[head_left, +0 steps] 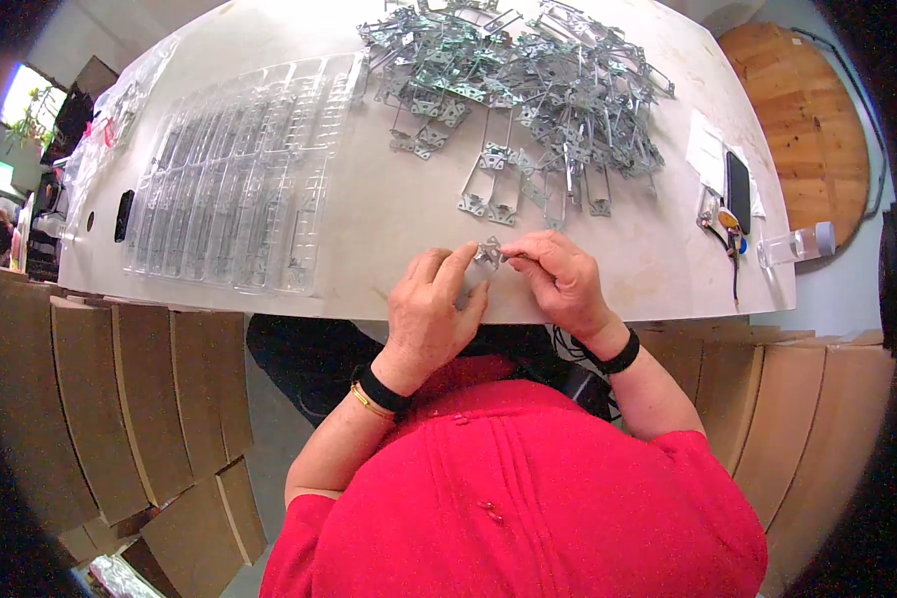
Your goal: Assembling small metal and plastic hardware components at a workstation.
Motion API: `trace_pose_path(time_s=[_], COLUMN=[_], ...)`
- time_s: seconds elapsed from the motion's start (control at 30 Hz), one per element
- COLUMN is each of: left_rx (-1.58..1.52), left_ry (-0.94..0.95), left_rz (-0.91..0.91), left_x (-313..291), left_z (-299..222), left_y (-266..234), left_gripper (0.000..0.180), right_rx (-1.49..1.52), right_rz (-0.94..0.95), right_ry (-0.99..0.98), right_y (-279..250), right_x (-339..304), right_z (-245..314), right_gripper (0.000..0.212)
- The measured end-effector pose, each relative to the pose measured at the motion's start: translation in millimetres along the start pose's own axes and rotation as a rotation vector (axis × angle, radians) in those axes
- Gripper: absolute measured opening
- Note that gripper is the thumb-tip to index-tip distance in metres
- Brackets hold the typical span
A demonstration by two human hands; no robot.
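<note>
Close to the table's near edge, my left hand grips a small silvery metal bracket between thumb and fingers. My right hand is closed in a pinch at the bracket's right side; its fingertips touch the part there, and whether they hold a separate small piece cannot be made out. Beyond my hands lies a big tangled heap of metal brackets with wire arms. A few of these brackets lie at the heap's near side, just past my fingers.
Left on the white table, a transparent plastic tray has metal parts in its long compartments. A black phone, pliers-like tools and a capped plastic bottle lie at the right. Cardboard boxes stand below on both sides.
</note>
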State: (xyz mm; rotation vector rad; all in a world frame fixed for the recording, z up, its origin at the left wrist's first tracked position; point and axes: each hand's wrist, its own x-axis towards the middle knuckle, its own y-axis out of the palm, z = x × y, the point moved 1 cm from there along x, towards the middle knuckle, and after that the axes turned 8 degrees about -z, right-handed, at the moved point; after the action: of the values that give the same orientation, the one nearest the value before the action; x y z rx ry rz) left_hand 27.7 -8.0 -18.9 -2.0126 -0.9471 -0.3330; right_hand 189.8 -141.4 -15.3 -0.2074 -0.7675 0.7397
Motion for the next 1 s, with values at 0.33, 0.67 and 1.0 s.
trace_pose_path(time_s=[0.33,0.67,1.0], left_rx=[0.004,-0.01,-0.018], left_ry=[0.006,0.015,0.015], left_rz=[0.001,0.008,0.024], left_x=[0.4,0.4,-0.6], left_z=[0.7,0.5,-3.2], left_y=[0.0,-0.9,-2.6], left_gripper=[0.049,0.051,0.048], right_rx=[-0.027,-0.036,0.075], right_rz=[0.004,0.002,-0.124], right_ry=[0.007,-0.003,0.123], right_y=[-0.6,-0.2,-3.0], right_x=[0.6,1.0,-5.7], right_z=[-0.4,-1.9,0.3], right_gripper=[0.014,0.012,0.009])
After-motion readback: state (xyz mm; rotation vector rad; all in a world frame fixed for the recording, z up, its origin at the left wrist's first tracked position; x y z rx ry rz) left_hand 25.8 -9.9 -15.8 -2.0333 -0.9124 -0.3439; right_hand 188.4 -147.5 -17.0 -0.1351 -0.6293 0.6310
